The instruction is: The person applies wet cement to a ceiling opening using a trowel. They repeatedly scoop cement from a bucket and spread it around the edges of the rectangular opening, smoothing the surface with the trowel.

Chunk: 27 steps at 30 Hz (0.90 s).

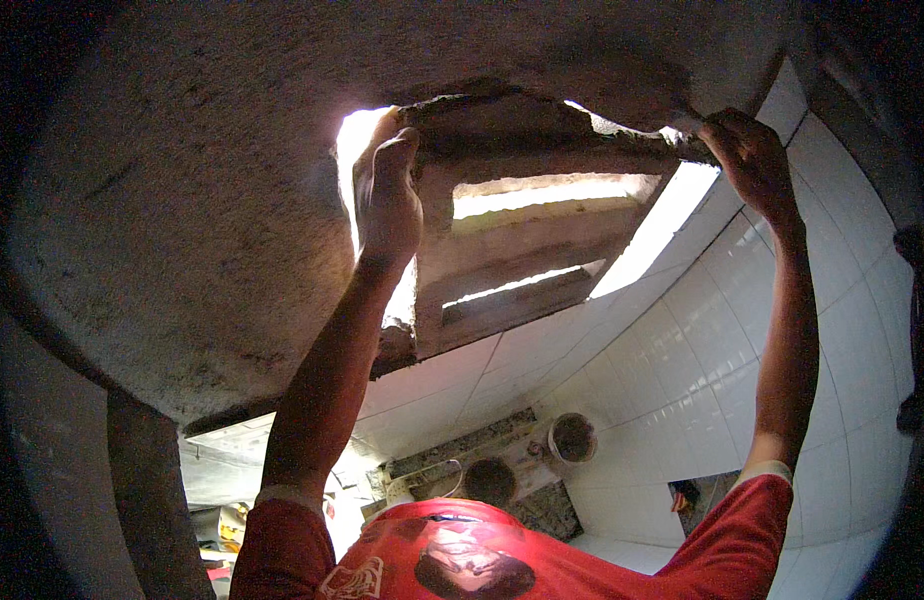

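My left hand (387, 190) is raised to the left side of a ragged, brightly lit opening in the rough grey concrete slab (212, 190), its fingers closed against the edge and partly hidden. My right hand (747, 150) grips the broken rim at the opening's right end with bent fingers. Within the opening, a grey-brown slatted surface (532, 235) has pale, bright gaps between darker bands. Both my forearms stretch up from red sleeves at the lower part of the view.
White tiled walls (652, 370) curve round the right and below the slab. Beyond my red shirt are a white bucket (572, 437), a dark round container (489, 482) and a grimy ledge (552, 505). A dark upright post (147, 490) stands at the lower left.
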Tool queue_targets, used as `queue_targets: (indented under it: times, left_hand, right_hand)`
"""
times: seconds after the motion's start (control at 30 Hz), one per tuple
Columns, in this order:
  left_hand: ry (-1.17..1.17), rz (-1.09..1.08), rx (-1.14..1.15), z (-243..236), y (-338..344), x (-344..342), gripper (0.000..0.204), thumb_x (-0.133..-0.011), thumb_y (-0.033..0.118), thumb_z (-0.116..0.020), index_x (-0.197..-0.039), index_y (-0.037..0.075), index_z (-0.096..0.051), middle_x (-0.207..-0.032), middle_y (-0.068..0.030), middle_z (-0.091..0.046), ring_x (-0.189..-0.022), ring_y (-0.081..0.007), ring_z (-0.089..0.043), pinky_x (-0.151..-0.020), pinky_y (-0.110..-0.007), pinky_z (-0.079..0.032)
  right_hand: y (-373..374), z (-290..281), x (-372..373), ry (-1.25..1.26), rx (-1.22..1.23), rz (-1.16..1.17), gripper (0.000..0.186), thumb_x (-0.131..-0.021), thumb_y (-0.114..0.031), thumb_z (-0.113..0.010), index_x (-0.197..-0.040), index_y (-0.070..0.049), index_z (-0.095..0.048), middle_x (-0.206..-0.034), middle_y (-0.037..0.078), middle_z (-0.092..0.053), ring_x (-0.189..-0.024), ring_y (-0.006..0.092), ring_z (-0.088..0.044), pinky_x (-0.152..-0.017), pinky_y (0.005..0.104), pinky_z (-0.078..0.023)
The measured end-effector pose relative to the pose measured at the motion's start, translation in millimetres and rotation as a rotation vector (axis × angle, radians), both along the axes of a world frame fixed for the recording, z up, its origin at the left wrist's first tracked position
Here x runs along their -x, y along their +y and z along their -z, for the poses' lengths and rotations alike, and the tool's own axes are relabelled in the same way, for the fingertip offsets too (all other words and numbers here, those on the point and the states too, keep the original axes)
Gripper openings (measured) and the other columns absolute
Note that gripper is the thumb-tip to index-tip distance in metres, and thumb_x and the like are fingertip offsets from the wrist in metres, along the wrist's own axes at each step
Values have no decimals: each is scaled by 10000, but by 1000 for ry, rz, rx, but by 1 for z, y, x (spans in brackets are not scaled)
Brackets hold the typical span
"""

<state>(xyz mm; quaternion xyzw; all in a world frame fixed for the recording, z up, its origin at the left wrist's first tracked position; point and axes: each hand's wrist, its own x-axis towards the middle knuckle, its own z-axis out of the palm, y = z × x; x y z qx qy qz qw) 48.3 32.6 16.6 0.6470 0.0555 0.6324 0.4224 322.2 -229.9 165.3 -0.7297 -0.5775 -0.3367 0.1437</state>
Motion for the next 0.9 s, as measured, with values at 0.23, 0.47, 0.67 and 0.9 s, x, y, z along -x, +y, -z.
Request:
queue_targets:
  times: [0.23, 0.47, 0.67, 0.9]
  left_hand:
    - [-39, -22, 48, 1, -2, -4, 425, -968, 286, -426, -1119, -84, -571, -845, -10, -517, -777, -110, -413, -729, -274, -384]
    - [21, -21, 37, 4, 3, -2, 467, -983, 306, -436, -1164, -105, -565, -923, -50, -582, -835, -117, -491, -810, -262, -413]
    - [-109, -51, -55, 4, 0, -9, 456, -988, 333, -429, -1151, -62, -587, -803, 5, -494, -746, -94, -417, -708, -265, -373]
    - [18, -80, -38, 2, 1, -1, 413, -976, 313, -427, -1103, -43, -593, -744, 14, -442, -677, -94, -381, -631, -274, -348]
  right_hand:
    - [18, 7, -5, -165, 43, -104, 299, -987, -367, -557, -1032, -99, -683, -948, 113, -693, -834, 280, -699, -742, 383, -550]
    - [3, -3, 20, -108, -101, -55, 254, -987, -289, -593, -1041, -52, -664, -921, 117, -669, -805, 276, -668, -720, 386, -529]
    - [33, 3, 41, -346, -121, -267, 206, -991, -260, -588, -1046, -80, -671, -877, 112, -653, -765, 250, -675, -671, 373, -539]
    - [36, 10, 55, -379, -135, -250, 180, -986, -237, -600, -949, -65, -641, -817, 83, -635, -740, 240, -671, -644, 354, -538]
